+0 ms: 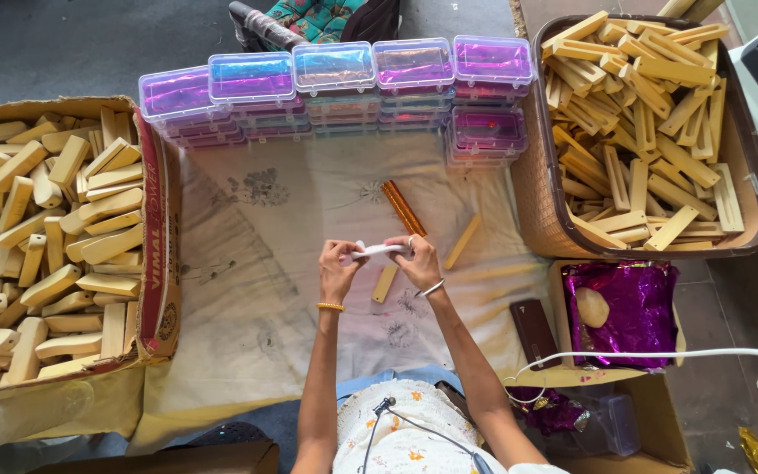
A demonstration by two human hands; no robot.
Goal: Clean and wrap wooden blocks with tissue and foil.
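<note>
Both hands meet over the cloth: left hand and right hand each pinch one end of a thin white strip, possibly tape. Open cloth lies around them; wooden blocks rest near.

Bare cloth lies open at nine o'clock of the hands, up to the cardboard box. At twelve o'clock stacked plastic cases wall the way; at two o'clock a basket; wooden pieces lie just beside.
</note>
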